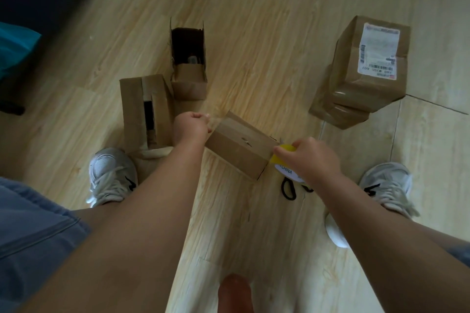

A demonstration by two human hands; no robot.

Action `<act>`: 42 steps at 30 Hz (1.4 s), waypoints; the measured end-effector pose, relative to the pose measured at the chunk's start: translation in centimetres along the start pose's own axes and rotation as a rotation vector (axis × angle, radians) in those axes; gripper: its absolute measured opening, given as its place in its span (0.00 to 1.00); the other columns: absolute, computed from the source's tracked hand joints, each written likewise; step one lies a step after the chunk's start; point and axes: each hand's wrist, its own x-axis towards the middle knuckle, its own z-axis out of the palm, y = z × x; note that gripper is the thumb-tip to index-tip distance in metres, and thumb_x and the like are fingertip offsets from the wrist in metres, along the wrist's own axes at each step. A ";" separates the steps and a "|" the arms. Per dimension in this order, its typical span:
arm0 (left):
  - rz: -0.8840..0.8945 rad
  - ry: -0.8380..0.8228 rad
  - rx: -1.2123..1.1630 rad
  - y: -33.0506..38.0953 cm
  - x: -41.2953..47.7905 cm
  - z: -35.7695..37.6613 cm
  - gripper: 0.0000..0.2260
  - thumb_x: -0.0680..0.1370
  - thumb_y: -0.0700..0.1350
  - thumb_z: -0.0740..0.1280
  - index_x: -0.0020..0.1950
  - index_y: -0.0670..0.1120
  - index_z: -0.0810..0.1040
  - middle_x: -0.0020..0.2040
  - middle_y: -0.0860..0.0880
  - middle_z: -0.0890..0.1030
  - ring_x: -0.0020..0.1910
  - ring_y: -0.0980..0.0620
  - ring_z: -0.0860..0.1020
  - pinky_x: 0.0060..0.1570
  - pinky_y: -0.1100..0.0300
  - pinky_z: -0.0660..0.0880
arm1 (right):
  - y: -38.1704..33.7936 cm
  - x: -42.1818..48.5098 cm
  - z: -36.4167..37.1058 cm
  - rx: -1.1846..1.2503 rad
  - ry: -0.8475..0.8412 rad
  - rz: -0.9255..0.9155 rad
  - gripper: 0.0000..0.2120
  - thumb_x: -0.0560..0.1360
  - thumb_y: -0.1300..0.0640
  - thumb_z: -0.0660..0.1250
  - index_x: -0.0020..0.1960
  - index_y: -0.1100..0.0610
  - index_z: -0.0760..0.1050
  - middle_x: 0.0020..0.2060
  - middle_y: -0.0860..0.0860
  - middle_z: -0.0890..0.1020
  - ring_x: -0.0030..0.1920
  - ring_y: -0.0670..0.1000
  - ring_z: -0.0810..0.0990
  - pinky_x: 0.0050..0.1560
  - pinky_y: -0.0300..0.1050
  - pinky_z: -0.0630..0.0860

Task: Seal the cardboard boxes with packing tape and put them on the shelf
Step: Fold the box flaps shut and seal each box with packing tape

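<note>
- The small box (241, 150) I am sealing lies tilted on the floor (254, 33) at the middle of the frame, between my two hands.
- My left hand (192, 126) sits at the box's upper left corner, fingers curled tight. I cannot tell whether it pinches a loose end of tape.
- My right hand (310, 160) grips the yellow tape roll (283, 154) against the box's right edge.
- The box looks light and stiff, so I judge it would slide under a pull. Pressing down on its flat top should steady it, and to lift it I would take it by two opposite sides.
- Scissors (288, 189) lie just below the roll.
- The open box (188, 58) at upper centre is dark inside, with some small item I cannot make out.
- The left box (146, 112) has a gap between its top flaps, and its contents are hidden.
- Sealed boxes (366, 68) are stacked at the upper right.
</note>
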 end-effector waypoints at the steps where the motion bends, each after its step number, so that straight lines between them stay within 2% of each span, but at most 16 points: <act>1: -0.008 -0.004 -0.002 -0.1 0.2 0.1 0.09 0.78 0.44 0.71 0.39 0.49 0.76 0.36 0.49 0.81 0.42 0.47 0.84 0.54 0.47 0.81 | 0.0 0.1 0.1 -0.007 -0.007 0.005 0.22 0.74 0.39 0.67 0.31 0.55 0.71 0.28 0.50 0.75 0.32 0.51 0.76 0.32 0.41 0.67; 9: -0.051 -0.015 0.023 -0.9 1.4 0.6 0.09 0.77 0.41 0.71 0.38 0.48 0.76 0.36 0.49 0.80 0.41 0.47 0.84 0.55 0.46 0.81 | -0.1 0.6 1.5 -0.140 0.002 0.011 0.22 0.76 0.35 0.62 0.39 0.54 0.76 0.32 0.49 0.77 0.35 0.50 0.77 0.33 0.42 0.69; 12: -0.055 -0.006 0.075 -1.0 1.8 0.7 0.10 0.77 0.41 0.72 0.36 0.48 0.77 0.38 0.48 0.81 0.41 0.47 0.83 0.54 0.48 0.81 | 0.0 0.7 2.0 -0.184 0.033 0.004 0.24 0.76 0.33 0.60 0.43 0.54 0.77 0.33 0.49 0.77 0.36 0.50 0.77 0.34 0.43 0.69; 15: -0.080 -0.012 0.122 -1.4 2.3 1.2 0.09 0.75 0.42 0.74 0.35 0.47 0.79 0.46 0.43 0.84 0.47 0.43 0.82 0.56 0.47 0.80 | 0.1 0.9 2.3 -0.193 0.049 0.026 0.26 0.75 0.31 0.60 0.44 0.55 0.77 0.34 0.50 0.77 0.36 0.51 0.77 0.31 0.42 0.66; 17: -0.111 -0.031 0.145 -1.3 2.2 1.6 0.05 0.74 0.43 0.75 0.41 0.45 0.82 0.50 0.43 0.84 0.50 0.43 0.82 0.58 0.49 0.79 | 0.1 1.0 2.5 -0.186 0.043 0.046 0.26 0.75 0.31 0.60 0.43 0.55 0.77 0.33 0.50 0.77 0.35 0.51 0.76 0.30 0.41 0.65; 20: -0.189 -0.041 0.160 -1.4 2.5 1.8 0.13 0.73 0.46 0.75 0.53 0.40 0.81 0.51 0.44 0.83 0.51 0.44 0.81 0.58 0.50 0.78 | 0.1 1.1 2.9 -0.157 0.040 0.066 0.26 0.75 0.32 0.61 0.42 0.56 0.77 0.33 0.50 0.76 0.33 0.49 0.74 0.29 0.41 0.63; 22: -0.247 -0.053 0.116 -1.4 2.6 1.9 0.13 0.73 0.45 0.75 0.52 0.40 0.81 0.51 0.44 0.82 0.49 0.44 0.81 0.57 0.51 0.79 | 0.2 1.1 3.1 -0.144 0.042 0.071 0.26 0.76 0.32 0.61 0.43 0.56 0.77 0.32 0.50 0.76 0.32 0.48 0.73 0.28 0.41 0.62; 25: -0.258 -0.091 0.159 -1.3 2.9 2.0 0.10 0.74 0.44 0.73 0.49 0.40 0.78 0.54 0.42 0.81 0.55 0.43 0.80 0.60 0.49 0.78 | 0.2 1.2 3.2 -0.146 0.033 0.076 0.26 0.76 0.32 0.61 0.44 0.56 0.77 0.33 0.50 0.76 0.33 0.48 0.74 0.28 0.42 0.62; 28: -0.125 -0.077 0.268 -1.4 2.6 2.0 0.12 0.77 0.47 0.72 0.57 0.41 0.78 0.59 0.43 0.80 0.59 0.42 0.78 0.61 0.51 0.75 | 0.2 1.4 3.4 -0.136 0.014 0.086 0.27 0.76 0.31 0.61 0.45 0.56 0.78 0.34 0.50 0.77 0.35 0.51 0.77 0.29 0.43 0.65; 31: 0.255 0.093 0.451 -1.6 0.1 1.9 0.08 0.80 0.47 0.67 0.57 0.45 0.79 0.57 0.48 0.78 0.57 0.47 0.76 0.51 0.55 0.72 | 0.1 1.4 3.2 -0.138 0.004 0.091 0.27 0.76 0.32 0.61 0.44 0.56 0.78 0.33 0.50 0.77 0.34 0.50 0.76 0.29 0.42 0.65; 33: 0.454 0.142 0.485 -2.0 -1.8 2.5 0.07 0.81 0.46 0.64 0.55 0.46 0.79 0.54 0.51 0.75 0.57 0.50 0.74 0.53 0.57 0.71 | 0.0 1.3 3.1 -0.146 0.002 0.092 0.26 0.77 0.32 0.61 0.44 0.56 0.77 0.33 0.50 0.76 0.33 0.49 0.74 0.28 0.42 0.63; 35: 0.519 0.102 0.497 -2.6 -2.9 3.1 0.09 0.81 0.48 0.65 0.58 0.46 0.78 0.55 0.51 0.75 0.57 0.50 0.73 0.55 0.57 0.72 | 0.1 1.2 3.0 -0.135 -0.001 0.102 0.26 0.77 0.32 0.61 0.44 0.56 0.77 0.33 0.50 0.76 0.32 0.49 0.74 0.28 0.41 0.63; 38: 0.543 0.045 0.558 -3.5 -3.1 3.5 0.17 0.81 0.50 0.65 0.68 0.45 0.73 0.63 0.48 0.75 0.63 0.49 0.70 0.62 0.55 0.69 | 0.0 1.1 3.1 -0.128 -0.012 0.103 0.26 0.77 0.33 0.61 0.43 0.56 0.76 0.33 0.50 0.77 0.33 0.49 0.75 0.29 0.42 0.64; 40: 0.563 -0.003 0.649 -4.3 -3.0 3.7 0.23 0.83 0.53 0.60 0.76 0.45 0.64 0.71 0.46 0.70 0.70 0.47 0.66 0.68 0.53 0.65 | 0.1 1.1 3.3 -0.091 -0.019 0.104 0.25 0.77 0.33 0.61 0.42 0.56 0.76 0.33 0.51 0.78 0.33 0.50 0.77 0.30 0.42 0.66; 42: 0.576 -0.044 0.763 -5.3 -3.0 4.0 0.29 0.84 0.56 0.55 0.81 0.44 0.52 0.78 0.44 0.61 0.76 0.46 0.60 0.73 0.51 0.58 | 0.2 1.2 3.4 -0.070 -0.024 0.103 0.25 0.76 0.33 0.62 0.42 0.56 0.76 0.33 0.51 0.78 0.35 0.51 0.78 0.31 0.43 0.68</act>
